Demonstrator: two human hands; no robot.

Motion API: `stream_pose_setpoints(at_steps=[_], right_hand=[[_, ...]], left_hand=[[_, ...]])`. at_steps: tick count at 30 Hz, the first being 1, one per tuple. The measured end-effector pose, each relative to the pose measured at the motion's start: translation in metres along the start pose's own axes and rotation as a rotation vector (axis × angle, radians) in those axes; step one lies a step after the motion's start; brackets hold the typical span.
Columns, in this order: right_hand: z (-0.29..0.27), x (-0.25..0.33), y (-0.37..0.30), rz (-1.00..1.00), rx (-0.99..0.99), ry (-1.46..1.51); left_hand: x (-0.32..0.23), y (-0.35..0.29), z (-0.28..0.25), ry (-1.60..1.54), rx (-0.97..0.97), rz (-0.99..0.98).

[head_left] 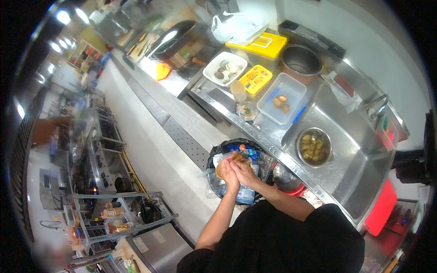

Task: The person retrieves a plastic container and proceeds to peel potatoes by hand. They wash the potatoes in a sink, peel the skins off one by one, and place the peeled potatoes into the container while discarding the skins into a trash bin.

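A brown, blurred lump (237, 157) is at twelve o'clock by the fingertips, over the black bin bag (220, 149). The left hand (231, 176) and right hand (244, 173) press together; whether they clamp it, one cannot tell. At one o'clock lies a clear plastic container (288, 86).

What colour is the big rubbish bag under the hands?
The rubbish bag is black. It shows best in the head view.
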State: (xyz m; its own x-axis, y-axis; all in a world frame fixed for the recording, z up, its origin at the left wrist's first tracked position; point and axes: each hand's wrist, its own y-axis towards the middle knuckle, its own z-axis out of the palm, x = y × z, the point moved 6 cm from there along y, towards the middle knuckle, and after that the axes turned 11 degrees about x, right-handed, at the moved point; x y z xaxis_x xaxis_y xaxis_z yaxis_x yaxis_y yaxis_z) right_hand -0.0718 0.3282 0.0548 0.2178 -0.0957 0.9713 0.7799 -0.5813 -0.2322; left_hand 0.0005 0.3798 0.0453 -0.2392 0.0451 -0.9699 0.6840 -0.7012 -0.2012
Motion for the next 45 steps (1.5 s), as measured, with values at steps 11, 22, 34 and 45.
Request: stream_pose_setpoints(at_steps=[11, 22, 34, 45], right_hand=[[0.060, -0.024, 0.027, 0.150, 0.139, 0.496], [0.064, -0.046, 0.043, 0.105, 0.153, 0.388], [0.060, -0.025, 0.034, 0.090, 0.284, 0.935], [-0.005, 0.001, 0.022, -0.152, 0.224, 0.365]], left_hand=[[-0.003, 0.003, -0.043, 0.106, -0.129, 0.142], [-0.005, 0.003, -0.048, 0.223, -0.219, 0.123], [-0.014, 0.006, -0.047, 0.368, -0.187, 0.213], [-0.028, 0.008, -0.061, 0.410, -0.203, 0.082]])
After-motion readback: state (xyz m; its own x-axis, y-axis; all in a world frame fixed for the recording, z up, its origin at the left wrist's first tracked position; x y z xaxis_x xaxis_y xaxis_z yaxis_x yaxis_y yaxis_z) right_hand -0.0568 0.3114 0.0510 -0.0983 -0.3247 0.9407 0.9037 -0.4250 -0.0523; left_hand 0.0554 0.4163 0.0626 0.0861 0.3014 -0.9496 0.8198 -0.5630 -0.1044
